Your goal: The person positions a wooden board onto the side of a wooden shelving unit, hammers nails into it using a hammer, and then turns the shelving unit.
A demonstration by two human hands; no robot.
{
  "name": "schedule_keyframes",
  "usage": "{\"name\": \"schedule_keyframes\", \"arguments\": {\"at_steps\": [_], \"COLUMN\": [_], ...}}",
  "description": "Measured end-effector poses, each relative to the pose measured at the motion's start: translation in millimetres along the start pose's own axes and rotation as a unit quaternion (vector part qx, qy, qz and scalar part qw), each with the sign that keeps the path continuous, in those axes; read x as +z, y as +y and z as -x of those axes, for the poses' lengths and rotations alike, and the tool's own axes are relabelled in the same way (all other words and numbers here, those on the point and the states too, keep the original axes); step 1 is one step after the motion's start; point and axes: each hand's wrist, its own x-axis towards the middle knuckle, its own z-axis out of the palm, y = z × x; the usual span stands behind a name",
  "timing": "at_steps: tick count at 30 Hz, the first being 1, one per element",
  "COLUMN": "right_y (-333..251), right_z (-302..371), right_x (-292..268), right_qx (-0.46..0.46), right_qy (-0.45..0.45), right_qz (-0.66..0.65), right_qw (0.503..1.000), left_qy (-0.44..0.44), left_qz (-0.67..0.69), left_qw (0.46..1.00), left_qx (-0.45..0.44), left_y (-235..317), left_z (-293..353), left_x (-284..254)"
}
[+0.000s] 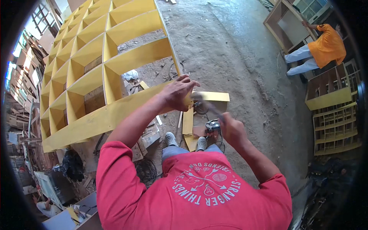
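A large yellow wooden grid shelf (96, 115) with many square compartments stands to the left, its near board running up to a corner in front of me. My left hand (178, 92) is closed over that corner, fingers curled round the edge. My right hand (233, 131) grips a long, dark, bar-shaped tool (211, 108). The tool slants up and left, and its far end reaches the shelf corner beside my left hand. Motion blurs it, so its exact kind is unclear.
Yellow board offcuts (214, 96) and a corded power tool (212, 125) lie on the dusty floor by my feet. At the far right a person in an orange shirt (327, 45) holds a wooden frame (289, 27). Another shelf unit (329, 103) stands below them. Scrap wood piles line the left.
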Motion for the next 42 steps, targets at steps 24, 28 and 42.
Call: {"name": "schedule_keyframes", "arguments": {"at_steps": [24, 28, 42], "right_y": [27.0, 36.4, 58.4], "right_z": [24.9, 28.3, 14.4], "right_x": [4.4, 11.2, 47.3], "right_qx": [0.124, 0.125, 0.005], "right_qy": [0.078, 0.057, 0.018], "right_qz": [-0.229, -0.227, -0.262], "right_qw": [0.962, 0.964, 0.965], "left_qy": [0.176, 0.182, 0.176], "left_qz": [-0.084, -0.083, 0.011], "left_qw": [0.854, 0.818, 0.834], "left_qx": [-0.481, -0.539, -0.522], "left_y": [12.3, 17.0, -8.3], "left_z": [-18.5, -29.1, -43.3], "left_x": [40.1, 34.8, 46.8]}}
